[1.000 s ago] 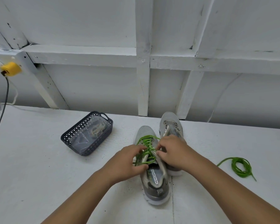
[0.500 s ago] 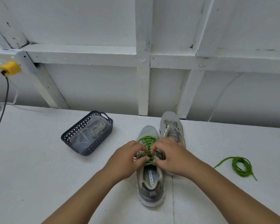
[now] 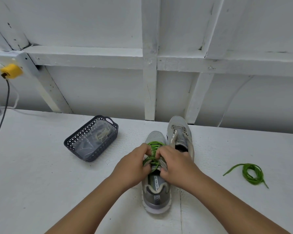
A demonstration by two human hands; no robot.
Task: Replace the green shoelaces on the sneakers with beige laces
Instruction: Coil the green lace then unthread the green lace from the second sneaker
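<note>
Both hands work at the laced front of the near sneaker [image 3: 155,191], which stands on the white table [image 3: 41,166] with its heel toward the viewer and its toe pointing to 12 o'clock. The left hand [image 3: 134,165] comes in from 7 o'clock, its fingers curled tight and pinching the green lace [image 3: 153,146] on the shoe's left side. The right hand [image 3: 173,164] comes in from 5 o'clock, its fingers likewise curled in and gripping the same lace on the right side, its knuckles touching the shoe's tongue area. Between the two hands the green lace crosses in several rows over the eyelets, and the top rows toward the toe show clear of the fingers. The shoe is grey mesh with a white sole, and its insole bears printed lettering. The second sneaker [image 3: 179,134] stands just beside it at 1 o'clock, grey too, and carries no lace in its eyelets. A loose green lace [image 3: 251,173] lies coiled on the table at 3 o'clock, well apart from the shoes. At 10 o'clock a dark perforated basket [image 3: 74,142] holds clear bags with pale laces [image 3: 101,135] inside.
</note>
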